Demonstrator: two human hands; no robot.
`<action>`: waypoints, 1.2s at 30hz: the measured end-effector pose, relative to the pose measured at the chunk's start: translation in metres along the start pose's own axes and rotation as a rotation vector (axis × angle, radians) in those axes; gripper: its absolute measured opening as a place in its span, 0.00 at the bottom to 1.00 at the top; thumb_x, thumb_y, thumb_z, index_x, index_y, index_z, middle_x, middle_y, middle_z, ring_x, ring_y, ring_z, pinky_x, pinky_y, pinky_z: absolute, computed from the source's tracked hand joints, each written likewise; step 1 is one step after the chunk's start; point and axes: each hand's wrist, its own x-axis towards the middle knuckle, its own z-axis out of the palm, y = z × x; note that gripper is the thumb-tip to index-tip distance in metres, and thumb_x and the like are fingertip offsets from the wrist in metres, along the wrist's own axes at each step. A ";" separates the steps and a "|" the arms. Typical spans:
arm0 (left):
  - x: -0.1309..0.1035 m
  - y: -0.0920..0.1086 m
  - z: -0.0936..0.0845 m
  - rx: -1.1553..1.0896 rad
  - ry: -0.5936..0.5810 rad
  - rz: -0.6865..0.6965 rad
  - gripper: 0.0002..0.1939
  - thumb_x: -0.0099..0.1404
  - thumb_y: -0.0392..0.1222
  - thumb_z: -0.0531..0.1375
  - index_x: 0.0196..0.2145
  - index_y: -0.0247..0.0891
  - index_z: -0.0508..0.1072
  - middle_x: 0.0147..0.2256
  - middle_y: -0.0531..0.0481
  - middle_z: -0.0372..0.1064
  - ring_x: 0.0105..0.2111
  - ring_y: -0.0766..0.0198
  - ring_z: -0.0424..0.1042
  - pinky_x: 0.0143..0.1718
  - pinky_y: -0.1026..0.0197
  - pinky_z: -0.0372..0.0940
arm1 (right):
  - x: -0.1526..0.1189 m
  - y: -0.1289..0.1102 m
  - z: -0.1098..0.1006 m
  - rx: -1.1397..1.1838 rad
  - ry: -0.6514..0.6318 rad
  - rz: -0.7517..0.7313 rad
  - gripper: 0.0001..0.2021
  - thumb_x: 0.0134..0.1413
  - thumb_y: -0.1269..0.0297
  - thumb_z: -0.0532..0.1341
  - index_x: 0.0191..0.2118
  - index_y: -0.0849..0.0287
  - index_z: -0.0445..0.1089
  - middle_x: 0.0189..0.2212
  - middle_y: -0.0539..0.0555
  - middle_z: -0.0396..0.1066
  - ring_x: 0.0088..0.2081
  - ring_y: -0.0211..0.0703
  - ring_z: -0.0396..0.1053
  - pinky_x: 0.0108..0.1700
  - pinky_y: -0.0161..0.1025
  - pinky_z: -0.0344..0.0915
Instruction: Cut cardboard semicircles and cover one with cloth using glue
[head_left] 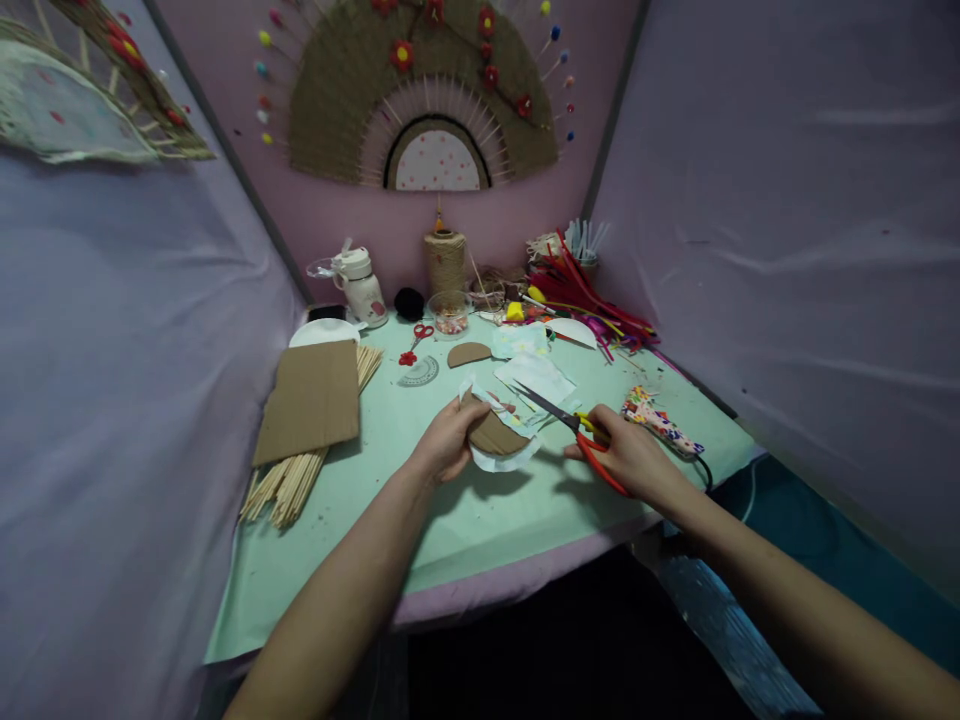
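My left hand (448,440) pinches a half-round piece of brown cardboard (496,436), with pale patterned cloth (504,463) sticking out round its edges. Fingers of my right hand (628,452) are in the handles of a pair of scissors (556,408) with red and yellow grips and dark blades. The blades point left, just above and right of the cardboard, over white cloth pieces (541,377). Whether they touch the cloth in my left hand I cannot tell. Behind them lie another cardboard half-circle (469,354) and a light blue cloth scrap (519,340).
At left, a cardboard sheet (311,400) covers part of a bundle of wooden sticks (296,490). A glue gun (664,424) lies at right. Small red scissors (417,342), a protractor (419,372), a bottle (361,288), twine (446,264) and red pipe cleaners (577,290) are farther back.
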 end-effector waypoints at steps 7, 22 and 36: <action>0.008 -0.004 -0.003 -0.047 0.149 0.052 0.08 0.56 0.35 0.62 0.35 0.33 0.73 0.33 0.45 0.77 0.33 0.60 0.75 0.45 0.55 0.67 | -0.014 0.000 0.002 -0.054 0.025 -0.092 0.13 0.52 0.51 0.58 0.31 0.54 0.57 0.24 0.50 0.66 0.24 0.42 0.63 0.25 0.34 0.50; 0.007 -0.013 0.000 -0.058 0.141 0.130 0.07 0.61 0.42 0.60 0.35 0.34 0.69 0.31 0.45 0.76 0.35 0.57 0.76 0.45 0.52 0.68 | -0.007 -0.030 0.016 -0.185 0.054 -0.107 0.09 0.55 0.55 0.58 0.34 0.55 0.61 0.29 0.53 0.71 0.30 0.45 0.68 0.26 0.35 0.49; 0.001 -0.012 0.009 -0.191 0.098 0.067 0.22 0.69 0.54 0.51 0.43 0.32 0.73 0.41 0.39 0.76 0.47 0.55 0.74 0.55 0.50 0.63 | -0.002 -0.036 0.020 -0.220 0.104 -0.088 0.10 0.57 0.54 0.57 0.35 0.56 0.63 0.30 0.54 0.72 0.31 0.45 0.68 0.26 0.36 0.47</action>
